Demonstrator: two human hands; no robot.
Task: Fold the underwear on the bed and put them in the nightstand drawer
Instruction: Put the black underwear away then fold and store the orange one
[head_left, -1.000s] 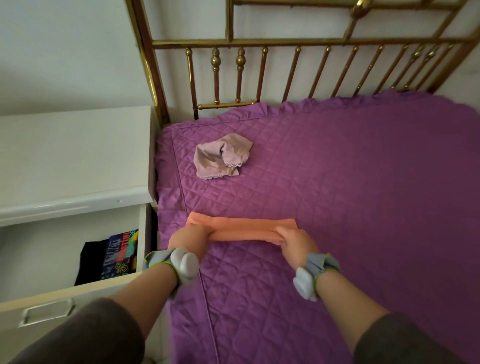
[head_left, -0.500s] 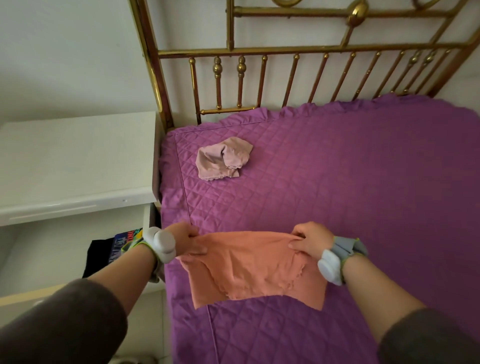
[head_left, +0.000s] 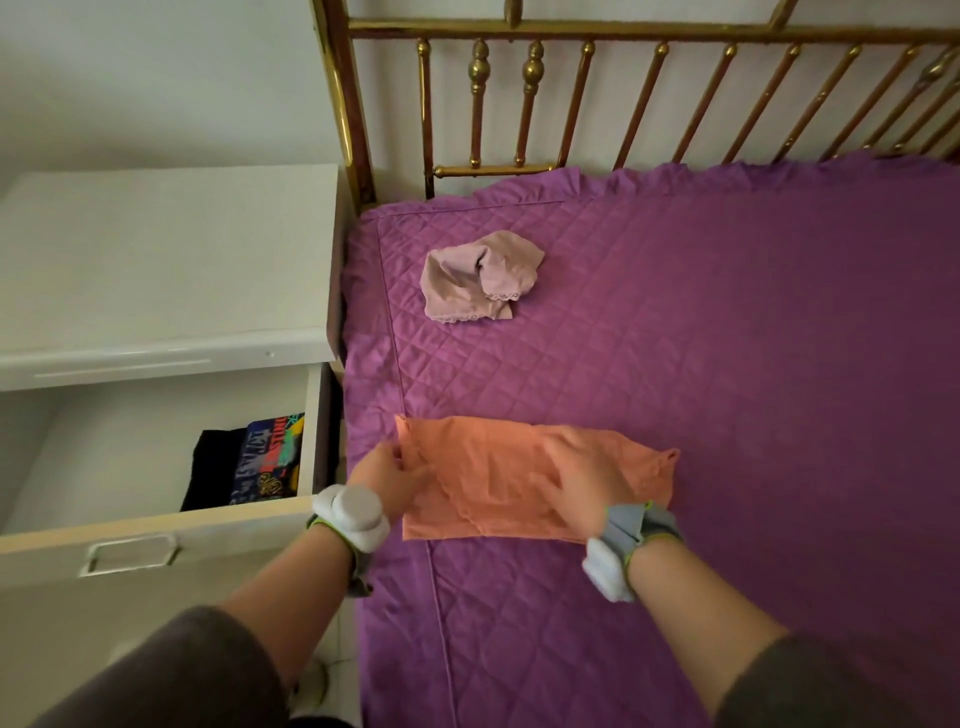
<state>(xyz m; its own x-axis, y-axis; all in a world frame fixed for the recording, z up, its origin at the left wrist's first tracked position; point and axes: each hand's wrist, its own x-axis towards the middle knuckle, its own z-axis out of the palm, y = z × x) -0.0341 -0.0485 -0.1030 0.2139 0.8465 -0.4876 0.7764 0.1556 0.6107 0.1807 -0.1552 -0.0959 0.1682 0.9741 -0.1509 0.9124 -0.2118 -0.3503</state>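
Head view: the orange underwear is lying spread flat on the purple bed, beside the open nightstand drawer. The left hand is pinching its left edge; the right hand is pressing flat on it, fingers spread. Thin, limp fabric likely bunches, so gripping the edges looks best. The pink underwear is sitting crumpled near the headboard.

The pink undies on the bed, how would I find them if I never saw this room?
Start at the brass headboard and look down onto the purple quilt. Near its left corner, by the white nightstand, lies the pink underwear. It is crumpled, pale and lace-edged, untouched, while the orange underwear lies spread flat under both hands.
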